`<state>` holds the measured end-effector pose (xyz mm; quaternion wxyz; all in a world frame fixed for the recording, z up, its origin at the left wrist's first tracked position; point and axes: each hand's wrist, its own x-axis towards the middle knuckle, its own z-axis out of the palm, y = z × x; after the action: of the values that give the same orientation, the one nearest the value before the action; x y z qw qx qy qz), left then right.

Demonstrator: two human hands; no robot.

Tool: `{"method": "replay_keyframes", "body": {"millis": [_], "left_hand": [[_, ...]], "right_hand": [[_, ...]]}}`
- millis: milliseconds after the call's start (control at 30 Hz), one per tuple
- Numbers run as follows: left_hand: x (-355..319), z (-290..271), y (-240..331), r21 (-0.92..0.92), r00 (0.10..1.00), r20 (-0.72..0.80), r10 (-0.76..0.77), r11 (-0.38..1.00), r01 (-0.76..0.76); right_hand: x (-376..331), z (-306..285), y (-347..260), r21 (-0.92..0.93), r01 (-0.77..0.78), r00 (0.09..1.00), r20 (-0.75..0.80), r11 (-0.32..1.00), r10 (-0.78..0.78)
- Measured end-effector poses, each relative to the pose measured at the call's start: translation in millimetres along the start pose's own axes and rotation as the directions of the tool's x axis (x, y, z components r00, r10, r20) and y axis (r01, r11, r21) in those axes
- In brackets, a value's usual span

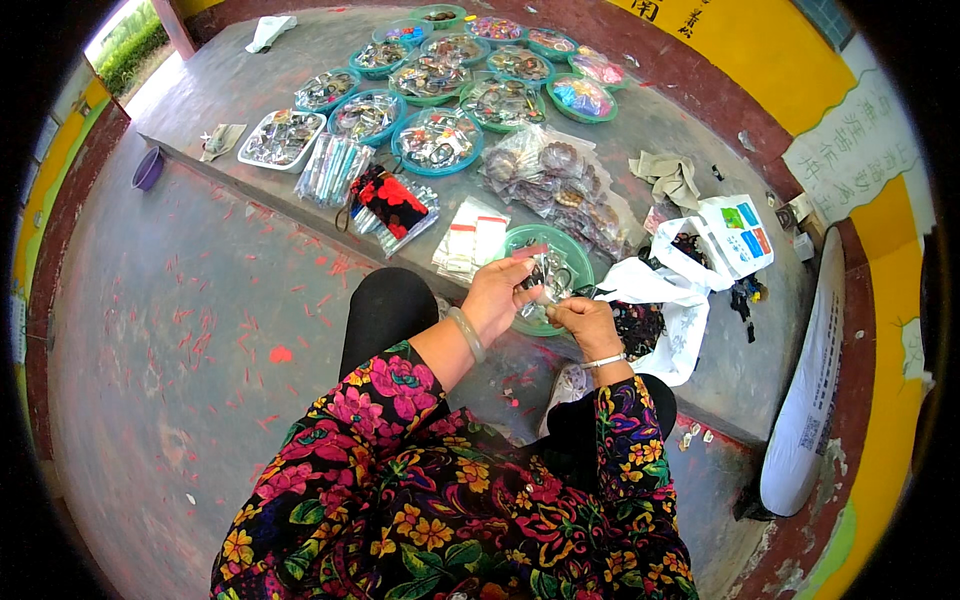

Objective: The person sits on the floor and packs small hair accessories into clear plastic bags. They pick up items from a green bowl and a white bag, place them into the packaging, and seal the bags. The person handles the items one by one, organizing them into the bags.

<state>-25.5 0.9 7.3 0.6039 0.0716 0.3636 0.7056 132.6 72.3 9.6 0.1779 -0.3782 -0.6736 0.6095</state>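
A small clear plastic bag with a red strip (533, 260), with dark and shiny bits showing through it, is held up over a round green plastic basin (580, 262), which is half covered by the hands. Taking the bag as the clock's centre, it is pinched by the left hand (497, 300) from about eight o'clock, thumb and fingers closed on its side; the forearm is slanted up and inward, and a pale bangle (466, 335) is worn at the wrist. From about five o'clock the right hand (590, 325) is brought in, knuckles raised, fingers curled and fingertips turned toward the bag's lower end; whether anything is gripped there cannot be told. A thin silver-coloured bracelet (604, 361) is worn on that wrist.

At ten o'clock, flat clear packets with red strips (472, 238) are laid on the raised grey concrete platform (230, 90), with a red-and-black patterned cloth pouch (393, 200) farther out. Toward one o'clock, large clear bags of round brownish items (565, 180) are heaped. At four o'clock, dark items are contained in an opened white plastic bag (680, 345). At eleven o'clock, a round blue plastic basin (437, 172) is filled with small packets.
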Motion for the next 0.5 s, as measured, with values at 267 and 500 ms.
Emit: {"method": "replay_keyframes", "body": {"millis": [267,500], "left_hand": [[2,-2,0,-0.063,0.999,0.037,-0.004,0.998,0.007],[0,2,0,0.044,0.995,0.089,0.033,0.998,-0.037]], "right_hand": [[-1,2,-6,-0.128,0.015,1.000,0.006,0.992,-0.015],[4,-11,-3,-0.070,0.011,1.000,-0.016,0.998,-0.012]]}}
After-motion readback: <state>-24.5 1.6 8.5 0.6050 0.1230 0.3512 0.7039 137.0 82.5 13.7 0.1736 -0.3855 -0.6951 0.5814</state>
